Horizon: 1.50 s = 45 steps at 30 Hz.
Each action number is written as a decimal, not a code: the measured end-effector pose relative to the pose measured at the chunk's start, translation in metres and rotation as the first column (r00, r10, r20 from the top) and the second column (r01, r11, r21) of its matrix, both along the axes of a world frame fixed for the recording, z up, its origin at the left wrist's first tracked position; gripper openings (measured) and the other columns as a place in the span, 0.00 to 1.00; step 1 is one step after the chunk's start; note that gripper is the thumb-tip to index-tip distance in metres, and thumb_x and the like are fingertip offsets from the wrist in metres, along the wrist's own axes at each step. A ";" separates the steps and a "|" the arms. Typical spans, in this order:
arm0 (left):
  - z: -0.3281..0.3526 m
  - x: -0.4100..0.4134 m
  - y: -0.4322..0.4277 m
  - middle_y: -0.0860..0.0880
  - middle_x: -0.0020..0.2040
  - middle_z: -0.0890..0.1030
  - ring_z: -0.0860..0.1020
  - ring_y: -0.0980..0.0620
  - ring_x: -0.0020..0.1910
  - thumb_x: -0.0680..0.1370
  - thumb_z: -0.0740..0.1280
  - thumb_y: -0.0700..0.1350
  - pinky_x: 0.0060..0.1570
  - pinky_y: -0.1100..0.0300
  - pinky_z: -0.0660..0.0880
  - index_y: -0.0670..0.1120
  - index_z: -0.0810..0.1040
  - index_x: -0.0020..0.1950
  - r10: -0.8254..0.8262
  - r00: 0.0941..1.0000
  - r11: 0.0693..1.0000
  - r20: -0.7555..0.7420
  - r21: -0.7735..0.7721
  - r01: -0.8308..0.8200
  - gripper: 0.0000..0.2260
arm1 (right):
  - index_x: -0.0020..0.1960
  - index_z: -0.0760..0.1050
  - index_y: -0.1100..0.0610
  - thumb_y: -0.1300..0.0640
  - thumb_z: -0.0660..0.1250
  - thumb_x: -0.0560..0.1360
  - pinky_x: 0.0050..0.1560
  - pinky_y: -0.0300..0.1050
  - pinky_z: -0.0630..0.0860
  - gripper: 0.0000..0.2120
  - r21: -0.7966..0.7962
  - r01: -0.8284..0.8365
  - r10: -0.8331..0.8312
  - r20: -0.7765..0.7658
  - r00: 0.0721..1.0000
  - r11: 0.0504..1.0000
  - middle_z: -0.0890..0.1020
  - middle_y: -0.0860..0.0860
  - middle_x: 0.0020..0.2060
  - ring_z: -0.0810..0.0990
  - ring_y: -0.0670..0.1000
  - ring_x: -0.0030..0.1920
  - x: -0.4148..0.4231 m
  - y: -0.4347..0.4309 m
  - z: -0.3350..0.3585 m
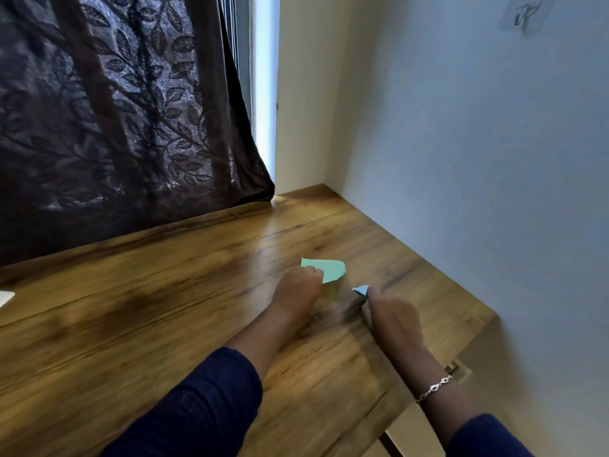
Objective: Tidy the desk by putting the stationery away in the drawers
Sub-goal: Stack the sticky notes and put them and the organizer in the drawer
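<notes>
On the wooden desk [164, 308] my left hand [298, 291] pinches a green piece of paper [329, 268], which sticks out past the fingertips toward the wall. Just to its right, my right hand [392, 311] pinches a small blue piece of paper [361, 290] at the fingertips. Both hands are close together near the desk's right end, and both are blurred. A bracelet sits on my right wrist. No drawer front is plainly visible.
A dark leaf-patterned curtain [115, 110] hangs along the desk's back edge. A white wall [478, 159] bounds the desk on the right. A white paper corner [5, 296] shows at the far left edge. The desk's right edge drops off near a metal fitting [453, 369].
</notes>
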<state>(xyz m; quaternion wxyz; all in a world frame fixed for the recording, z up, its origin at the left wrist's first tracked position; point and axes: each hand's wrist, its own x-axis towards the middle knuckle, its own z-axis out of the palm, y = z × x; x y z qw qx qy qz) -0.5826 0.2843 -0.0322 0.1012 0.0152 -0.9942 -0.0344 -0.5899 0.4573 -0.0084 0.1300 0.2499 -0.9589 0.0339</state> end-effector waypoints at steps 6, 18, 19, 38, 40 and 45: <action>0.024 0.029 -0.025 0.45 0.34 0.77 0.75 0.48 0.33 0.75 0.63 0.38 0.33 0.56 0.70 0.43 0.74 0.40 0.238 0.946 0.853 -0.220 0.513 -0.095 0.04 | 0.46 0.78 0.61 0.61 0.62 0.75 0.38 0.47 0.68 0.07 -0.458 0.098 -0.049 0.117 0.992 0.884 0.81 0.59 0.37 0.79 0.61 0.40 -0.003 -0.009 0.039; 0.047 0.173 -0.085 0.48 0.38 0.75 0.76 0.52 0.37 0.80 0.58 0.41 0.33 0.54 0.79 0.46 0.71 0.39 0.539 0.837 0.216 0.091 0.946 -0.242 0.10 | 0.48 0.67 0.81 0.65 0.61 0.74 0.33 0.46 0.64 0.16 -0.733 0.483 0.388 0.671 0.632 0.480 0.70 0.63 0.34 0.70 0.56 0.37 0.062 -0.073 0.035; 0.047 0.192 -0.091 0.47 0.38 0.74 0.77 0.49 0.38 0.80 0.58 0.41 0.37 0.51 0.79 0.46 0.71 0.38 0.568 0.815 0.184 0.115 0.947 -0.262 0.11 | 0.49 0.67 0.82 0.66 0.61 0.75 0.33 0.46 0.65 0.16 -0.722 0.485 0.418 0.686 0.596 0.494 0.70 0.66 0.34 0.71 0.57 0.37 0.073 -0.082 0.034; 0.032 0.542 -0.137 0.45 0.36 0.73 0.77 0.50 0.31 0.79 0.59 0.39 0.28 0.59 0.79 0.41 0.71 0.40 0.833 0.427 -0.172 0.351 0.899 -0.402 0.08 | 0.43 0.78 0.66 0.66 0.63 0.75 0.37 0.50 0.76 0.06 -0.575 0.468 0.478 0.818 0.320 0.671 0.80 0.64 0.38 0.78 0.59 0.36 0.338 -0.203 0.008; 0.028 0.566 -0.135 0.44 0.40 0.75 0.79 0.48 0.30 0.79 0.59 0.41 0.32 0.55 0.79 0.40 0.72 0.46 0.831 0.407 -0.193 0.380 0.882 -0.429 0.05 | 0.42 0.77 0.67 0.67 0.64 0.75 0.38 0.51 0.75 0.06 -0.577 0.457 0.476 0.817 0.326 0.676 0.80 0.63 0.37 0.78 0.58 0.35 0.356 -0.207 0.005; 0.019 0.603 -0.134 0.45 0.36 0.78 0.82 0.43 0.32 0.79 0.59 0.40 0.37 0.51 0.81 0.42 0.72 0.42 0.865 0.344 -0.107 0.364 0.805 -0.584 0.07 | 0.40 0.76 0.66 0.68 0.63 0.75 0.27 0.46 0.76 0.07 -0.573 0.451 0.470 0.820 0.328 0.685 0.80 0.60 0.35 0.78 0.56 0.33 0.388 -0.212 -0.006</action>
